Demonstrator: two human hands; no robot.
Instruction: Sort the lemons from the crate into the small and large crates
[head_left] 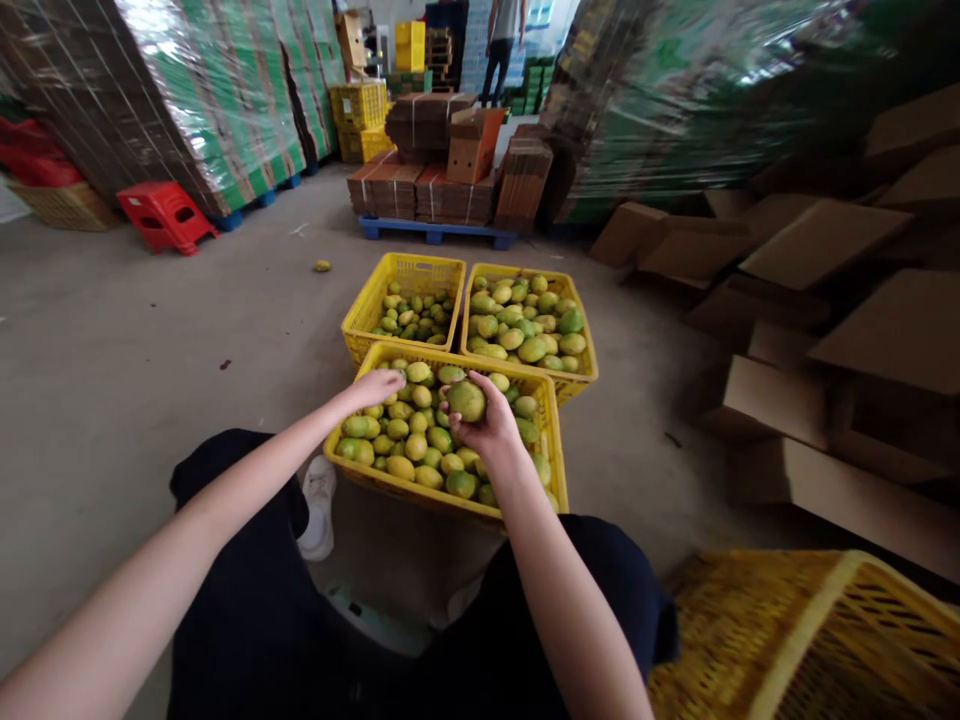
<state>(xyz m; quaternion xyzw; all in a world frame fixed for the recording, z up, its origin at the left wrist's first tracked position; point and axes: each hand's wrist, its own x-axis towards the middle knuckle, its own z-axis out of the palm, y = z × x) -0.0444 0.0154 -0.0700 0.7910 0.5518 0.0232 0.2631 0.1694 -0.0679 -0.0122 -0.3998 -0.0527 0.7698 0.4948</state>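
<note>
A rounded yellow-green mango [466,401] rests in the grip of my right hand [491,420], thumb and fingers curled around it. My left hand [381,385] hangs over the left far part of the front yellow crate [556,440], its fingers drawn together; whatever they hold, if anything, is hidden. Several green and yellow mangoes [417,446] fill that crate below both hands. Behind it stand two more yellow crates: the left one [349,330] holds smaller fruit low down, while the right one [589,350] is piled with larger mangoes [532,348].
An upturned yellow crate [795,620] is close at my right. Cardboard boxes [780,400] lie heaped along the right. Flattened cartons [386,187] sit on a blue pallet [435,232] ahead. One red stool [165,215] stands left; a person [504,50] is far back.
</note>
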